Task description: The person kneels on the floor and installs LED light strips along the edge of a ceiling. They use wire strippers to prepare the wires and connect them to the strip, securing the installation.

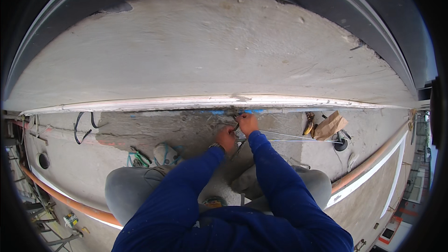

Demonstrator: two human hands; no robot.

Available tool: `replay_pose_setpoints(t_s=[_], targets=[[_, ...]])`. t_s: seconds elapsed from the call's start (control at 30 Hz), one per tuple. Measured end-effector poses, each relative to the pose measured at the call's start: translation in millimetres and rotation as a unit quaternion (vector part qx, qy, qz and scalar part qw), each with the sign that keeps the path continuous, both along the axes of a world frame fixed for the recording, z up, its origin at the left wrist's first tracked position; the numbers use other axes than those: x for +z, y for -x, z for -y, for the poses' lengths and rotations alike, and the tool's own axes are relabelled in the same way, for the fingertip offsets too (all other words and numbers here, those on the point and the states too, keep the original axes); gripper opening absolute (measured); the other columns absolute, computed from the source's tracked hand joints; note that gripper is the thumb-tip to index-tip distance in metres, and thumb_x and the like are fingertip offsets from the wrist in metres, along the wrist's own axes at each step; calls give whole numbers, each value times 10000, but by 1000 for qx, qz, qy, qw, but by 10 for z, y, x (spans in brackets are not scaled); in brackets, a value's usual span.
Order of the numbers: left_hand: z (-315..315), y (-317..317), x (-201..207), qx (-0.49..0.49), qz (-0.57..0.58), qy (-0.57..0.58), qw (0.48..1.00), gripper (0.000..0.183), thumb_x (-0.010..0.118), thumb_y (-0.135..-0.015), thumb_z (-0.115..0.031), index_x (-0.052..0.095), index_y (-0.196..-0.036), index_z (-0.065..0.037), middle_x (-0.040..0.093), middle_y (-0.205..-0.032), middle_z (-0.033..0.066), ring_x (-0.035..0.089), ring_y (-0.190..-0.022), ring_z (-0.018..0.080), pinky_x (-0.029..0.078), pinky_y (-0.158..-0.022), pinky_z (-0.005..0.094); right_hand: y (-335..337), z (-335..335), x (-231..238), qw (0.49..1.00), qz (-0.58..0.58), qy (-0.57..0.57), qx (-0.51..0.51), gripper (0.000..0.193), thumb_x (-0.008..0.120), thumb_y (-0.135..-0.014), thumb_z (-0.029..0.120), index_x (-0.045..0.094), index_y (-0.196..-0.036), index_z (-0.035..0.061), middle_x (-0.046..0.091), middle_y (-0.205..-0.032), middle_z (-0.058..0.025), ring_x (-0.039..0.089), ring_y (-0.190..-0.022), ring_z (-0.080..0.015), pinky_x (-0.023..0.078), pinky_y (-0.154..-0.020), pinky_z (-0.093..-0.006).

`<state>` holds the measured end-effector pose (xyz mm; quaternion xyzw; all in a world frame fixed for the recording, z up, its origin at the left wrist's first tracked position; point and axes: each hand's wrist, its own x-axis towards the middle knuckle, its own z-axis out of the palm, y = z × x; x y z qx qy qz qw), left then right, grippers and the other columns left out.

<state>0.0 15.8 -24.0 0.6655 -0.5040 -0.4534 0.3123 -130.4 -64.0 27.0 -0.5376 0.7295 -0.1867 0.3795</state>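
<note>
My left hand [226, 138], with a watch [217, 146] at its wrist, is closed low in front of the wall. Just right of it and slightly farther off, my right hand [248, 123] is closed too, close to the foot of the wall. A small dark piece shows between the fingers, too small to name. Thin white rods or cords [294, 140] run from beside my hands to the right, toward a black round object [341, 144]. Blue marks [252, 111] lie along the wall's foot behind my right hand.
A pale wall [224, 51] with a white ledge [163, 101] rises ahead. Left lie green-handled pliers [142, 156], a pale pouch [164, 154] and a black hose [76, 128]. A brown paper bag [330, 126] lies right. Orange pipes [74, 200] run behind on both sides.
</note>
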Motion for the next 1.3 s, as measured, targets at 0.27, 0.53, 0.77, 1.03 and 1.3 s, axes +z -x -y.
replay_pose_setpoints(t_s=[0.27, 0.53, 0.77, 1.03, 1.3], targets=[[536, 37, -229, 57, -72, -146, 985, 175, 766, -874, -217, 770, -888, -43, 738, -766, 77, 670, -691, 169, 529, -668, 361, 145, -60, -261, 993, 86, -74, -38, 250, 748, -846, 208, 768, -907, -33, 728, -756, -161, 700, -693, -259, 529, -660, -413], [571, -24, 15, 56, 8, -149, 987, 285, 792, -822, -294, 766, -930, -32, 773, -886, 158, 747, -810, 295, 568, -743, 398, 70, -104, -72, 983, 154, -49, -92, 187, 745, -882, 170, 732, -890, -17, 658, -689, -72, 609, -578, -167, 468, -554, -351], [532, -22, 327, 76, -35, -10, 996, 213, 744, -880, -240, 754, -992, -59, 761, -900, 139, 746, -846, 293, 573, -763, 414, -126, -172, 28, 991, 45, 89, -92, 263, 723, -841, 171, 737, -956, -65, 738, -830, -181, 703, -762, -254, 534, -717, -399], [609, -69, 289, 64, -46, -38, 996, 224, 716, -939, -227, 769, -1001, -18, 763, -881, 118, 715, -810, 212, 546, -766, 364, -223, -270, -57, 972, 149, 96, -156, 291, 692, -829, 52, 705, -1112, -14, 707, -918, -99, 653, -808, -187, 531, -754, -344], [649, -19, 320, 96, -186, -117, 971, 245, 756, -940, -217, 761, -1005, 19, 767, -922, 71, 691, -841, 157, 533, -769, 332, -173, -247, -126, 967, 191, 103, -130, 467, 652, -860, -44, 602, -1316, 40, 650, -948, -39, 607, -843, -117, 508, -725, -285]])
